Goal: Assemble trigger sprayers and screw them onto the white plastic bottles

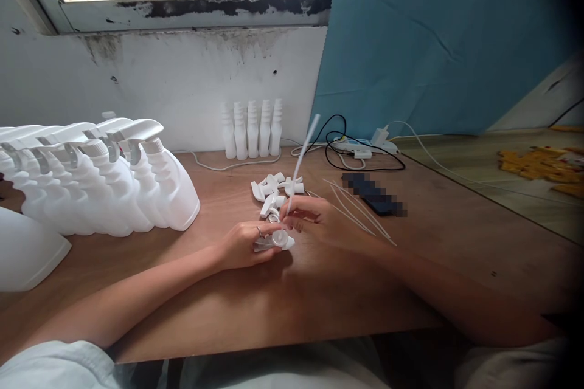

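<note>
My left hand (244,246) rests on the wooden table (456,237) and grips a white spray trigger head (276,241). My right hand (314,213) pinches a thin translucent dip tube (302,157) that slants up and to the right, its lower end at the trigger head. Just beyond my hands lies a small pile of loose white trigger heads (276,188). Several more loose tubes (356,213) lie on the table to the right of my right hand.
A row of white spray bottles with triggers fitted (104,182) stands at the left. Small white bottles (252,129) line the back wall. A dark phone (374,194), cables and a power strip (365,147) lie behind the tubes. Yellow parts (542,164) sit far right.
</note>
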The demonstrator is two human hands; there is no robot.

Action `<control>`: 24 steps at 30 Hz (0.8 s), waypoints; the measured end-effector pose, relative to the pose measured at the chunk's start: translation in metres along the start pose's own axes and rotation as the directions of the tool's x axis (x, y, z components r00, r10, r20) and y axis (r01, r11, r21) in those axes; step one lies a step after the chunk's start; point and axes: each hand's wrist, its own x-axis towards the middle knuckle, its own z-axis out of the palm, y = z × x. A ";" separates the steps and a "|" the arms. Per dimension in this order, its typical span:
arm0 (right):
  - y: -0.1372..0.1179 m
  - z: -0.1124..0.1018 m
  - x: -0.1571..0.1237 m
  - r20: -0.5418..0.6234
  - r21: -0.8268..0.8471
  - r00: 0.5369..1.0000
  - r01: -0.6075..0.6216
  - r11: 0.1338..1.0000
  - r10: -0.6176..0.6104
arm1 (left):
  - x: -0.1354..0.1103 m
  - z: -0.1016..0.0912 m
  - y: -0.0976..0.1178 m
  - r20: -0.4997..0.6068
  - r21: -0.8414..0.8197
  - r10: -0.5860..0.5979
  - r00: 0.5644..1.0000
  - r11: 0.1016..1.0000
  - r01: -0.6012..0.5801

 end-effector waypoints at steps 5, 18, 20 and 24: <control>0.018 0.010 -0.003 0.025 -0.246 0.994 0.111 0.963 -0.108 | 0.000 0.000 0.000 0.018 -0.060 -0.029 0.999 0.998 0.030; 0.022 0.021 -0.005 0.060 -0.174 0.990 0.136 0.975 -0.128 | 0.001 0.001 -0.003 0.051 -0.189 -0.100 0.994 0.976 0.108; 0.022 0.022 -0.006 0.035 -0.184 0.994 0.111 0.977 -0.107 | 0.001 -0.001 -0.001 0.040 -0.199 -0.114 0.993 0.973 0.120; 0.023 0.020 -0.006 -0.014 -0.170 0.994 0.109 0.979 -0.113 | 0.002 -0.009 0.002 -0.007 -0.305 -0.155 0.988 0.941 0.145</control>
